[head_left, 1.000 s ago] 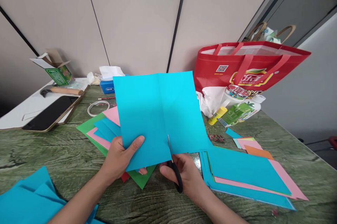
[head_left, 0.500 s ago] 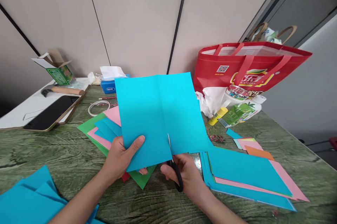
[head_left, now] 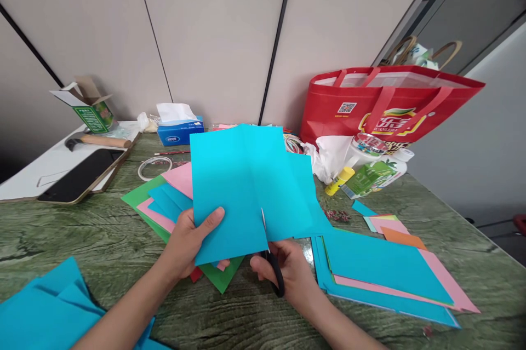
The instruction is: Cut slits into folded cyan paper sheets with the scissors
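Note:
A blue sheet of paper [head_left: 224, 185] with a crease down its middle is raised in front of me. My left hand [head_left: 191, 243] pinches its lower left part, thumb on the near face. Black-handled scissors [head_left: 275, 273] are in my right hand [head_left: 287, 270], below the sheet. One blade shows in front of the paper near the crease, and the lower edge is parted there. The other blade is hidden behind the paper.
Coloured papers [head_left: 390, 268] lie at the right, with more blue sheets [head_left: 45, 311] at the lower left. Behind stand a tissue box [head_left: 181, 132], a glue stick [head_left: 339, 181], a bottle and a red bag [head_left: 329, 109]. A phone [head_left: 82, 175] and a hammer [head_left: 98, 141] lie at the left.
The blue sheet has tilted, its top edge sinking and its right part folding back, so the tissue box shows more. My left hand has shifted slightly; my right hand has hardly moved.

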Demonstrator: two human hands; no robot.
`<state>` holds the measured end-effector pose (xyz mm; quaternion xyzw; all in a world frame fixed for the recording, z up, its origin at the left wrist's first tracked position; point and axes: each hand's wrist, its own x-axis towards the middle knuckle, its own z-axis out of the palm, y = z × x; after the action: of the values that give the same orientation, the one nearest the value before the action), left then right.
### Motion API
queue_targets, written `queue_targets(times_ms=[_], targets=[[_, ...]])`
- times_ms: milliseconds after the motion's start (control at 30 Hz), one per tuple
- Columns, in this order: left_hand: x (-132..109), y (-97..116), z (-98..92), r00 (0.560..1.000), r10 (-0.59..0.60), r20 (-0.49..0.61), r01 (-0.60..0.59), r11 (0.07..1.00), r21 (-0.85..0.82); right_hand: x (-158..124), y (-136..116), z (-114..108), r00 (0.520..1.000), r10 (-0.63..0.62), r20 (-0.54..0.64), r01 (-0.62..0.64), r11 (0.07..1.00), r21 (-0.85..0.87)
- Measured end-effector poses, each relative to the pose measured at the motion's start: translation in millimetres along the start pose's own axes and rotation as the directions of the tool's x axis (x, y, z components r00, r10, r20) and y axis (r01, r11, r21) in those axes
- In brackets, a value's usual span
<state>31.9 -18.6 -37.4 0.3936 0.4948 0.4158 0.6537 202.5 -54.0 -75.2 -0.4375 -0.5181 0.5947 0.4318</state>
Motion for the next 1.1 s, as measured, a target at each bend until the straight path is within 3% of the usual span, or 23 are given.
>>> queue_targets(times_ms=[233,500,700,1100], targets=[[-1.7,-6.3,-3.7,0.995,0.083,0.048,-0.089,0.986,0.138,0.9,3.0,-1.1,1.000,-0.031,-0.004,0.031,0.999,0.017],[0.7,-3.1,-2.1,0.989,0.018,0.148,-0.036,0.991,0.125,2.2,4.4,-2.9,1.000,-0.012,0.025,0.010,0.998,0.058],[2.3,-4.9,2.8,0.997,-0.050,0.056,0.042,0.990,0.135,4.7,4.6,-3.7,1.000,-0.001,0.016,-0.001,0.997,0.079],[3.2,1.9,2.9,0.995,-0.073,0.062,0.064,0.990,0.128,6.3,1.0,-3.5,0.997,0.065,0.048,-0.071,0.986,0.153]])
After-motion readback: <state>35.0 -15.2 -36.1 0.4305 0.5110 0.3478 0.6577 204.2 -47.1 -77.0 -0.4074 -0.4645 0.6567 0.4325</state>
